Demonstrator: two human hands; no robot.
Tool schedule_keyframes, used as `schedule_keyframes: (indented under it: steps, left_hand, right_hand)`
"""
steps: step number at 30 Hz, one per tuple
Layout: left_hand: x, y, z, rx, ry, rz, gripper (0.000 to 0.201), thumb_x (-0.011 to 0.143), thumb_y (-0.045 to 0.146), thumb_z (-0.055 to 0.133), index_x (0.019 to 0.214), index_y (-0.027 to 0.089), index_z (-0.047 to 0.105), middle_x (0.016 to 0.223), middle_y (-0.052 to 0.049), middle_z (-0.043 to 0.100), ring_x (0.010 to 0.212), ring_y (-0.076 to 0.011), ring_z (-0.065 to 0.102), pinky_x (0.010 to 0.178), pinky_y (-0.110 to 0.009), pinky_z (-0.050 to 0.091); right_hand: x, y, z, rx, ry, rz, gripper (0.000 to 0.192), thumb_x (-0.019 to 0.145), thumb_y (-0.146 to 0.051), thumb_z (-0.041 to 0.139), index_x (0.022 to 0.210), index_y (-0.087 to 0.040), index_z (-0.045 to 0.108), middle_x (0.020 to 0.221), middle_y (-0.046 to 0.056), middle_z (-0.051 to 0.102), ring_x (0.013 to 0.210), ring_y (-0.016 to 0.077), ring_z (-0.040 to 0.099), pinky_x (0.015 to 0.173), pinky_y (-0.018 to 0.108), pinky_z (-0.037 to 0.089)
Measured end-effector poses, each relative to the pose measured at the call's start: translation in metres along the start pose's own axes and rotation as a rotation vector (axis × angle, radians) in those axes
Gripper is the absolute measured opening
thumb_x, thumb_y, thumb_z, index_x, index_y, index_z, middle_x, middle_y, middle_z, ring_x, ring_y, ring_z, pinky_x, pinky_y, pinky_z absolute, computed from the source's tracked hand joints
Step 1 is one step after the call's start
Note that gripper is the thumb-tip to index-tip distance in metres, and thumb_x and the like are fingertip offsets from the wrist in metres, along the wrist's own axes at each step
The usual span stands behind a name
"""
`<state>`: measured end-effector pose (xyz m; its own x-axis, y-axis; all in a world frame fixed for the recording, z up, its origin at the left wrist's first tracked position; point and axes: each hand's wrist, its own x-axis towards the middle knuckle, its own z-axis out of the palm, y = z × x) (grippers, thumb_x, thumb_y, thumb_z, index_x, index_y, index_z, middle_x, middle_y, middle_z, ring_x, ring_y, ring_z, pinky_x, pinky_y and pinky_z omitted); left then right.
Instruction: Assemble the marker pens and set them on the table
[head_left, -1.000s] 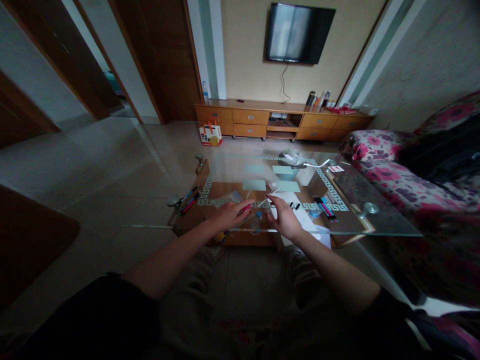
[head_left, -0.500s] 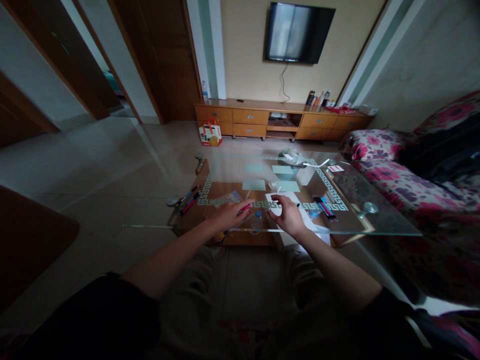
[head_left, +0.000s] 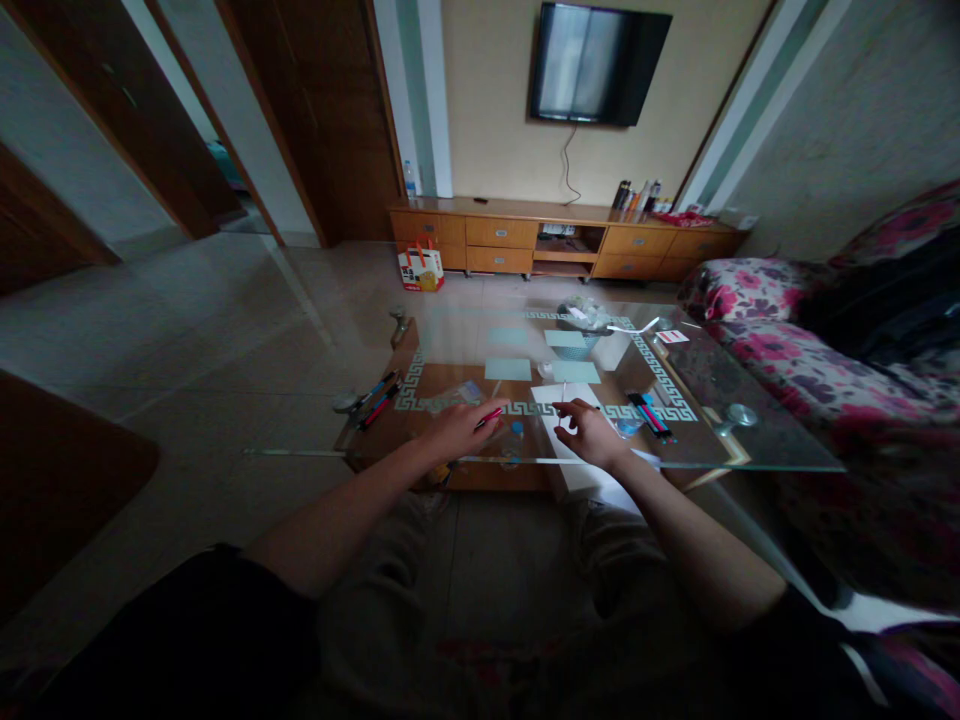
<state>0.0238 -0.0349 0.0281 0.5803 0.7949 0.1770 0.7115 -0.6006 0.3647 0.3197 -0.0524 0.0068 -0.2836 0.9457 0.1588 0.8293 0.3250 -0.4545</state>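
Both hands hover over the front edge of a glass table (head_left: 780, 445). My left hand (head_left: 455, 430) is closed around a red pen (head_left: 489, 417) that points to the right. My right hand (head_left: 590, 435) lies a little to the right, thumb and fingers curled into a pinch around a thin pale stick (head_left: 562, 393) standing nearly upright; its exact kind is too small to make out. Several dark, red and blue pens (head_left: 379, 402) rest near the left side of the table. Another group of pens (head_left: 649, 416) lies to the right of my right hand.
A clear bottle with a blue cap (head_left: 517, 428) is between my hands. A white box (head_left: 581, 482) shows below the glass. Further back are a basket (head_left: 576, 345) with plastic bags and a red-and-white card (head_left: 672, 337). A flowered sofa (head_left: 787, 350) borders the right.
My right hand has moved slightly to the right and down, away from my left hand, with the thin pale stick in its fingers. My left hand stays in place with the red pen.
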Motion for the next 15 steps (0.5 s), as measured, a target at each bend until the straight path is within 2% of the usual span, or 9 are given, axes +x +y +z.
schedule_keyframes:
  steps: [7, 15]
  left_hand:
    - [0.0013, -0.005, 0.0064, -0.005, 0.001, 0.013, 0.045, 0.099, 0.038, 0.041, 0.143, 0.031, 0.049, 0.096, -0.004, 0.074, 0.076, -0.0169, 0.066, 0.068, -0.025, 0.045]
    - [0.0001, -0.0023, 0.0028, -0.005, -0.003, -0.004, 0.044, 0.099, 0.04, 0.042, 0.142, 0.032, 0.05, 0.092, -0.004, 0.073, 0.076, -0.0179, 0.065, 0.067, -0.026, 0.045]
  right_hand:
    - [-0.002, 0.0056, 0.0003, -0.087, -0.066, 0.024, 0.034, 0.086, -0.016, 0.059, 0.12, -0.013, 0.066, 0.1, 0.008, 0.066, 0.076, 0.0142, 0.061, 0.083, 0.027, 0.047]
    - [-0.0043, 0.0087, 0.0003, -0.172, -0.12, 0.062, 0.034, 0.087, -0.016, 0.059, 0.121, -0.014, 0.066, 0.106, 0.011, 0.067, 0.09, 0.0184, 0.063, 0.088, 0.028, 0.047]
